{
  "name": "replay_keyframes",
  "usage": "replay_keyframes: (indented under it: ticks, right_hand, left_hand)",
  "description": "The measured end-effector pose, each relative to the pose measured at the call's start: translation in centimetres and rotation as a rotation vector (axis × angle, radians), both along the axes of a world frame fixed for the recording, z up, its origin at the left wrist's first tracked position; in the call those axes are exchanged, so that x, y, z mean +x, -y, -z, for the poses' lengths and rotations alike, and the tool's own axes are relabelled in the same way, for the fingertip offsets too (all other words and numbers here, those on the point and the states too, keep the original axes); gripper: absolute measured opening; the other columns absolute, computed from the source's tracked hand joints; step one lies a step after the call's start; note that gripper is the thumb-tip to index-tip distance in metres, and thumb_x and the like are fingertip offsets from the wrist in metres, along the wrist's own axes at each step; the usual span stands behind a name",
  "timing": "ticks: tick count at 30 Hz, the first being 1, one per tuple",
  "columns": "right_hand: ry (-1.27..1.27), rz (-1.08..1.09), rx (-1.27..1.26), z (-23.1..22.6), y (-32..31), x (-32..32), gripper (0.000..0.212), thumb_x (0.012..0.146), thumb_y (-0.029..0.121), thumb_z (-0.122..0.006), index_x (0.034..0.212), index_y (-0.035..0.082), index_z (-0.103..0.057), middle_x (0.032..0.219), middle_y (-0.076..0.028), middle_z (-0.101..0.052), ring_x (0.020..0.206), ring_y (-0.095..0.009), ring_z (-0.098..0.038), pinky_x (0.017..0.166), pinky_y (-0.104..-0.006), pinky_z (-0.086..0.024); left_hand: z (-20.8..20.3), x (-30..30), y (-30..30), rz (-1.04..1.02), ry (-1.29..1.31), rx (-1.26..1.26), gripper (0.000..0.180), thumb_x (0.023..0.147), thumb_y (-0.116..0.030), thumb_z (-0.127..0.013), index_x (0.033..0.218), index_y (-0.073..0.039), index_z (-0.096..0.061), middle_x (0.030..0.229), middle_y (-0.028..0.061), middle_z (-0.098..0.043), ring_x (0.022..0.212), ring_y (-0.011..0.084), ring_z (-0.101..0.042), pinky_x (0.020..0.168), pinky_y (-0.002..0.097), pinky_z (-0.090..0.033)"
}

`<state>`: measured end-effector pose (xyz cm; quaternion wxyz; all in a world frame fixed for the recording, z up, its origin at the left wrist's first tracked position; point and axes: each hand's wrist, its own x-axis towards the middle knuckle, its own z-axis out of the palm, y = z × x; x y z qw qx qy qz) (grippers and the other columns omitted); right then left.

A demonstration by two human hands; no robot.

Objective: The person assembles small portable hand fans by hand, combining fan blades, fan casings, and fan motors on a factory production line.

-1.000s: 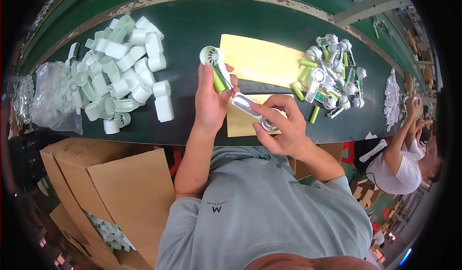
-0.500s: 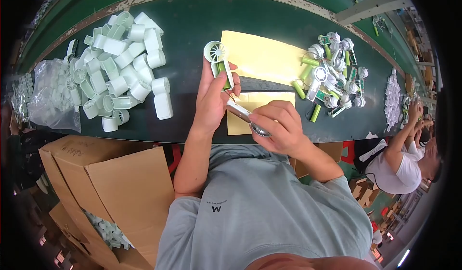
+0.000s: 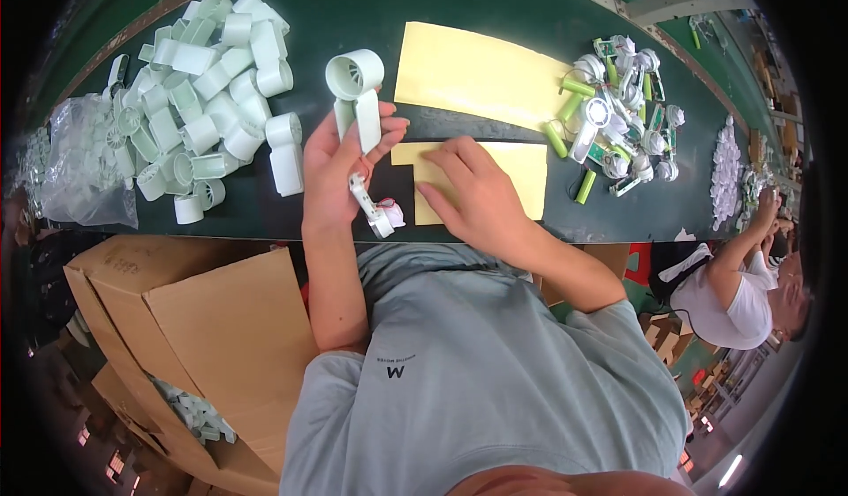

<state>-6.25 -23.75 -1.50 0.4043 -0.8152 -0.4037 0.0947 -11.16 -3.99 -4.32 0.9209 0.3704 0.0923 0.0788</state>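
Observation:
Wrapped around the handle of a pale green fan housing [image 3: 367, 125] is my left hand [image 3: 329, 178]; the housing's round ring points upward. A small white fan part [image 3: 380, 219] dangles on a red wire beneath it, beside my wrist. My right hand [image 3: 481, 196] lies over the smaller yellow sheet [image 3: 528, 182], its fingers stretched and apart, with nothing visible in them. Above it is a larger yellow sheet [image 3: 477, 72].
Many pale green housings [image 3: 212, 81] are heaped at left beside a clear plastic bag [image 3: 84, 178]. Fan assemblies with green batteries [image 3: 618, 125] lie at right. A cardboard box [image 3: 221, 328] stands below the table edge at left. Another person [image 3: 729, 297] sits at far right.
My left hand has moved left and turned the housing over. My right hand has let go of the fan part, which now hangs by its wire, and has come down over the smaller sheet.

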Motion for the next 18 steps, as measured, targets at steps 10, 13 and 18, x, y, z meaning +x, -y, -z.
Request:
replay_keyframes:
  ticks: [10,13,18]
  right_hand:
    - [-0.135,-0.195,-0.023,-1.0,-0.2,1.6,0.014,0.084,0.001,-0.070,0.091,0.002,-0.058,0.088,-0.012,-0.057,0.086,-0.031,-0.058,0.075,-0.0386,-0.046]
    - [-0.577,-0.115,-0.042,-2.8,2.9,3.0,0.007,0.088,0.001,-0.067,0.092,0.001,-0.061,0.092,-0.010,-0.060,0.081,-0.023,-0.061,0.068,-0.0341,-0.049]
    - [0.183,-0.009,-0.323,-1.6,3.3,2.2,0.012,0.085,0.007,-0.071,0.094,0.003,-0.065,0.088,-0.011,-0.060,0.077,-0.028,-0.063,0.064,-0.0363,-0.050]
  left_hand:
    - [0.2,1.1,1.5,-0.152,-0.156,0.321,0.040,0.102,-0.005,-0.051,0.138,0.010,-0.047,0.114,0.0193,-0.066,0.103,0.0264,-0.068,0.094,0.0367,-0.056]
    - [0.0,1.1,1.5,-0.110,-0.151,0.325,0.040,0.101,-0.004,-0.051,0.138,0.010,-0.047,0.115,0.0197,-0.066,0.102,0.0263,-0.069,0.093,0.0368,-0.056]
    - [-1.3,0.4,0.5,0.126,-0.194,0.260,0.044,0.098,-0.002,-0.054,0.139,0.008,-0.043,0.113,0.0244,-0.067,0.087,0.0244,-0.072,0.079,0.0326,-0.060]
